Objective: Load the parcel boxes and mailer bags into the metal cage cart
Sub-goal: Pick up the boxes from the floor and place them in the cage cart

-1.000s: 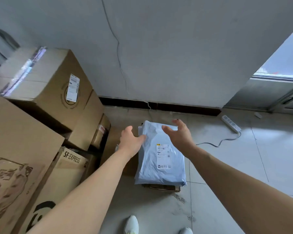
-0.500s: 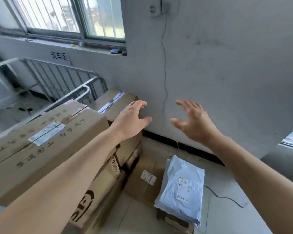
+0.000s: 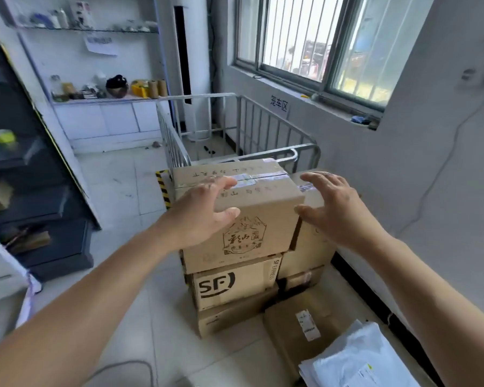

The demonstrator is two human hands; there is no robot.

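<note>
Top box (image 3: 243, 208) on the stack, just before the metal cage cart (image 3: 235, 129); left hand (image 3: 204, 216) and right hand (image 3: 333, 208) spread open at its sides (grasping nothing); mailer bags (image 3: 355, 358) nearer, rightward.

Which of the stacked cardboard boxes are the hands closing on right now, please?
The top box, printed with a mountain emblem. The left hand and right hand flank it; the SF-logo box lies beneath, untouched.
</note>
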